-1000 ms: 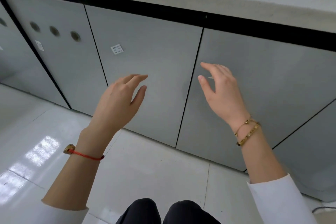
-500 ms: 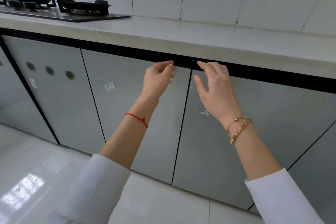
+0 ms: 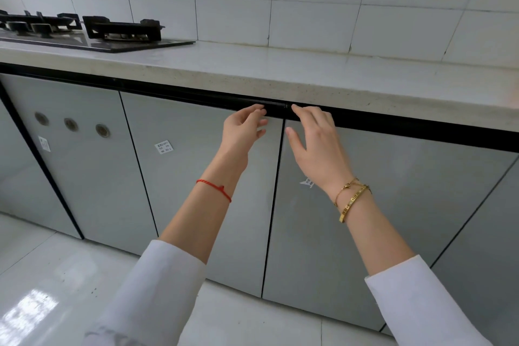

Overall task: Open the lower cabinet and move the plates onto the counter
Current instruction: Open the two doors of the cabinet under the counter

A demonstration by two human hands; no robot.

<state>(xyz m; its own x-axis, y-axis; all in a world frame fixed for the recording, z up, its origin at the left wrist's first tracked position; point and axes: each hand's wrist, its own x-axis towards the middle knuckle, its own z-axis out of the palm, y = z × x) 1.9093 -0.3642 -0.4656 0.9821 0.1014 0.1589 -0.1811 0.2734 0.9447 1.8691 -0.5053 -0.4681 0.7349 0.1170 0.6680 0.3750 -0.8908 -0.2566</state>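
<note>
Step in hand: opening; no door swung yet, no plates in view.

Landmark: the seam (image 3: 276, 199) between the two middle doors.

Left hand (image 3: 243, 132): just left of the seam's top, fingers loosely curled, tips at the black rail (image 3: 196, 97) that runs under the bench (image 3: 280, 76). Whether they have hooked the rail's lip cannot be told. Holding nothing.

Right hand (image 3: 316, 146): just right of the seam's top, fingers spread and extended, tips at the same rail, thumb out toward the seam. Holding nothing.

Left door (image 3: 196, 177): pale grey, glossy, flat, handleless, small white label left of the seam. Appears closed.

Right door (image 3: 407, 205): same finish, a label partly hidden behind the right wrist. Appears closed.

Plates: presumably behind these doors; not visible.

Next move, as judged: curl fingertips behind the top edges and pull both doors outward, away from the seam.

Bench above the seam: bare, speckled stone; hob (image 3: 84, 34) far left of the seam.
</note>
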